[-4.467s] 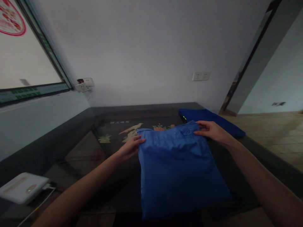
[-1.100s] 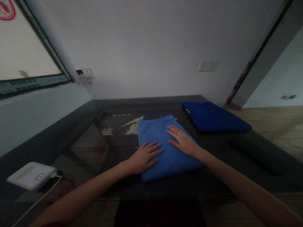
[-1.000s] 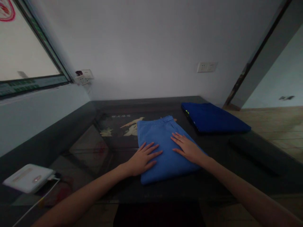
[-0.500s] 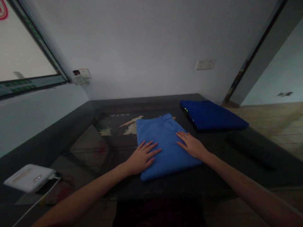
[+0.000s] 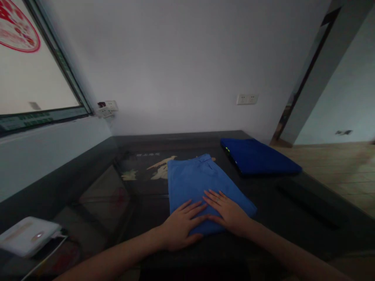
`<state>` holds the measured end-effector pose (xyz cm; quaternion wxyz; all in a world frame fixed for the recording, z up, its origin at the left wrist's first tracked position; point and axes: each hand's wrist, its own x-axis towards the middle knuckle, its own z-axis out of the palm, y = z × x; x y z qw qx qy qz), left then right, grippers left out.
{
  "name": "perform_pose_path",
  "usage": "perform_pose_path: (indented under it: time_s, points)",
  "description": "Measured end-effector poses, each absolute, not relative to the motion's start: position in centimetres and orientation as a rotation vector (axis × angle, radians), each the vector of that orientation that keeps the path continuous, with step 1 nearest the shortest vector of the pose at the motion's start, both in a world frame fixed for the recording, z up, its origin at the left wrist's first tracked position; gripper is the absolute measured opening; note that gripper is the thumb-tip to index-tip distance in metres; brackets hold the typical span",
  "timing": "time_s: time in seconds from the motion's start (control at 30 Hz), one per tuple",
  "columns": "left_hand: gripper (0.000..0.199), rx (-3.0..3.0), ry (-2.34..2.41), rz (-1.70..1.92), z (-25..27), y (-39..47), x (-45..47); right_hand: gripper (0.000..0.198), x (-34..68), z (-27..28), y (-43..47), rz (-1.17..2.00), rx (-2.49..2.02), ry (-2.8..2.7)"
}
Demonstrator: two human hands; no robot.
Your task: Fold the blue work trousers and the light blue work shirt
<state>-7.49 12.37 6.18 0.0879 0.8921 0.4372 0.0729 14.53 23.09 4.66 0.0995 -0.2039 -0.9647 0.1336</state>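
Observation:
A folded light-blue garment [image 5: 199,183] lies flat on the dark table [image 5: 140,195]. My left hand [image 5: 183,224] rests flat on its near edge, fingers spread and pointing away from me. My right hand [image 5: 227,210] lies flat beside it on the same near edge, fingers apart, almost touching the left hand. Neither hand grips the cloth. A button tab shows at the garment's far edge.
A folded dark-blue garment [image 5: 259,158] lies at the table's far right. A white device [image 5: 26,236] with a cable sits at the near left. The table top bears a painted bird picture [image 5: 155,166]. Wall sockets [image 5: 247,98] and a window are behind; tiled floor is to the right.
Both hands slid along the light-blue garment toward me and came together at its near edge. Earlier the garment was longer and was folded shorter.

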Motion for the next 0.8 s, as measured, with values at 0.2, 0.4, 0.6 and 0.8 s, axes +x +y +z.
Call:
perform_pose_path:
  time_s: [0.2, 0.4, 0.6, 0.8]
  points:
    - [0.062, 2.657, 1.323, 0.197, 6.4, 11.9, -8.0, 0.057, 16.6, 4.6, 24.1, 0.363, -0.633, -2.836]
    - [0.062, 2.664, 1.358, 0.156, 6.4, 10.8, -9.0, 0.058, 18.0, 4.4, 25.6, 0.392, -0.698, -2.833]
    - [0.067, 2.665, 1.304, 0.135, 6.7, 10.9, -9.3, 0.056, 19.8, 4.3, 27.2, 0.422, -0.886, -2.747]
    - [0.064, 2.607, 1.266, 0.203, 7.6, 10.9, -9.2, 0.056, 19.8, 4.2, 27.2, 0.444, -0.91, -2.72]
